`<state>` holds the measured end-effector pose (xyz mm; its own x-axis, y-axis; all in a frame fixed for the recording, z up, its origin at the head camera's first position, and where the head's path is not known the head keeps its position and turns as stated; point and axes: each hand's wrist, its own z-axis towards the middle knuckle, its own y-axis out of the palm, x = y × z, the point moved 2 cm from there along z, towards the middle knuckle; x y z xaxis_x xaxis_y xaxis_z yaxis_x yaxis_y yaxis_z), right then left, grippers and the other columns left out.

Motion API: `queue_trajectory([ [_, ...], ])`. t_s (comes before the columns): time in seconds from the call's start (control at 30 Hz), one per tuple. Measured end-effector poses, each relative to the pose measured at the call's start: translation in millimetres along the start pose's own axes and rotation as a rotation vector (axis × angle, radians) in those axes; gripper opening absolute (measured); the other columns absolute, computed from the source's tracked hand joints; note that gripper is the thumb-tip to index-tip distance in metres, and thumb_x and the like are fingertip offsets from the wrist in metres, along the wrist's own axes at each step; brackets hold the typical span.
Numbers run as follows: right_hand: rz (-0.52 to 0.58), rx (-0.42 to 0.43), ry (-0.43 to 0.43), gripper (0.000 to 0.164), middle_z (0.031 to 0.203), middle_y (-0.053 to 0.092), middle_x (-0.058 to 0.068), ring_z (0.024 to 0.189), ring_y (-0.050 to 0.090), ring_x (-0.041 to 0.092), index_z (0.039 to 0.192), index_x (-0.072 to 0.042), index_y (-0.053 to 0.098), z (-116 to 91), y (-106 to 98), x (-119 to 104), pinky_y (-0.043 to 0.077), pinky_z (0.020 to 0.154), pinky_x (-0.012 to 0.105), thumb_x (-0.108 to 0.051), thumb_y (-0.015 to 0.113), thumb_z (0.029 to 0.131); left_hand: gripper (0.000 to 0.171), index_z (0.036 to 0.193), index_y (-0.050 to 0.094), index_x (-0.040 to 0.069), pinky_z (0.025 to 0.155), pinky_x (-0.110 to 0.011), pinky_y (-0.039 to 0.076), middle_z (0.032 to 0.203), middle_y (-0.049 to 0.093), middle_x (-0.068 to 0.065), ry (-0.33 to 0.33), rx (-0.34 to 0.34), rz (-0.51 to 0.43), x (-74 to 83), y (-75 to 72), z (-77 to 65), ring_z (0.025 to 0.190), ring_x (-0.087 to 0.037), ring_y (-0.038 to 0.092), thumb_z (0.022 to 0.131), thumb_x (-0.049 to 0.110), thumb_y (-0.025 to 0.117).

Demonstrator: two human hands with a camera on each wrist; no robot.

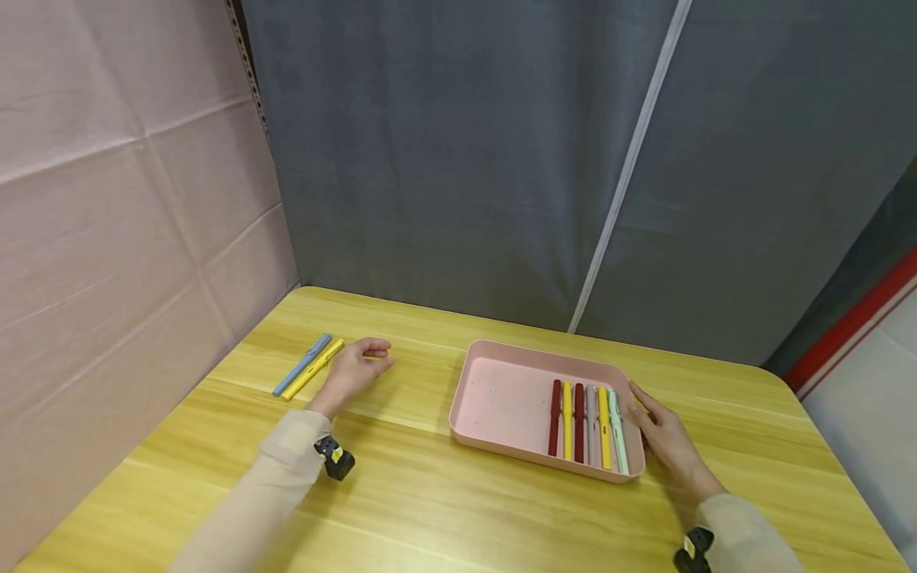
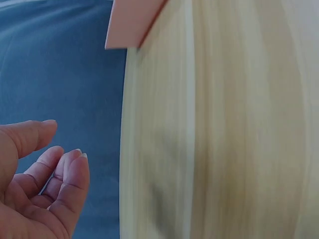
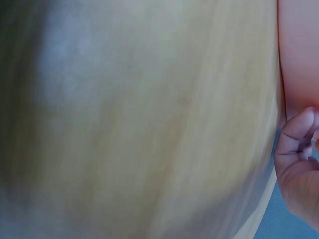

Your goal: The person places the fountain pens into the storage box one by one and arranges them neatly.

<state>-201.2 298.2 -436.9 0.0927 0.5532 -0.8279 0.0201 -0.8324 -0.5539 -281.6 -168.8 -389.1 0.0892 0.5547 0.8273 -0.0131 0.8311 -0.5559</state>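
Observation:
My left hand [image 1: 356, 368] is above the table just right of two pens, its fingers loosely bent and nothing between them. One is a blue pen [image 1: 302, 364], the other a yellow pen [image 1: 313, 370]; they lie side by side at a slant. In the left wrist view, thumb and fingers [image 2: 70, 191] stand apart. My right hand [image 1: 666, 434] holds the right rim of a pink tray [image 1: 501, 398], thumb against its wall in the right wrist view. Inside the tray's right part, several pens lie in a row: dark red [image 1: 555, 418], yellow, grey and mint green [image 1: 618, 434].
The wooden table [image 1: 430, 509] has rounded far corners. Behind it hangs a grey curtain [image 1: 444, 159] with a pale strip; a pinkish cloth wall [image 1: 129, 278] borders the left side. A red-edged white panel [image 1: 867, 342] stands at right.

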Motion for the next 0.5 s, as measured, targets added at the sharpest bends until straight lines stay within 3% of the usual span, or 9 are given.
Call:
queue_trajectory([
  [0.17,-0.028,-0.005,-0.006,0.060,0.147,0.025,0.030,0.095,0.042,0.006,0.151,-0.013,0.015,0,-1,0,0.039,0.069,0.014,-0.039,0.036,0.101,0.036,0.120,0.059,-0.002,0.072,-0.027,0.050,0.110,0.062,-0.018,-0.008,0.017,0.015,-7.7,-9.4,0.3,0.097,-0.030,0.062,0.089,0.014,0.064],
  [0.3,-0.025,-0.003,-0.010,0.060,0.146,0.027,0.030,0.091,0.044,0.003,0.151,-0.013,0.015,-1,-2,-1,0.039,0.065,0.014,-0.039,0.037,0.101,0.035,0.119,0.060,-0.003,0.073,-0.027,0.049,0.108,0.063,-0.019,0.001,0.038,0.036,-13.2,-14.2,0.4,0.097,-0.030,0.062,0.088,0.014,0.065],
  [0.4,-0.027,-0.003,-0.011,0.060,0.147,0.026,0.030,0.097,0.045,0.013,0.151,-0.013,0.015,-1,-2,-1,0.040,0.065,0.017,-0.039,0.036,0.101,0.036,0.118,0.060,-0.003,0.073,-0.026,0.049,0.108,0.063,-0.019,0.008,0.048,0.052,-16.8,-18.0,0.4,0.098,-0.031,0.062,0.088,0.014,0.065],
  [0.5,-0.046,-0.010,-0.005,0.061,0.150,0.018,0.030,0.121,0.039,0.027,0.151,-0.012,0.013,-1,-2,-2,0.042,0.086,0.022,-0.041,0.034,0.101,0.036,0.119,0.059,-0.003,0.073,-0.027,0.049,0.110,0.062,-0.020,0.005,0.046,0.064,-20.0,-22.7,0.3,0.099,-0.032,0.061,0.088,0.014,0.065],
])
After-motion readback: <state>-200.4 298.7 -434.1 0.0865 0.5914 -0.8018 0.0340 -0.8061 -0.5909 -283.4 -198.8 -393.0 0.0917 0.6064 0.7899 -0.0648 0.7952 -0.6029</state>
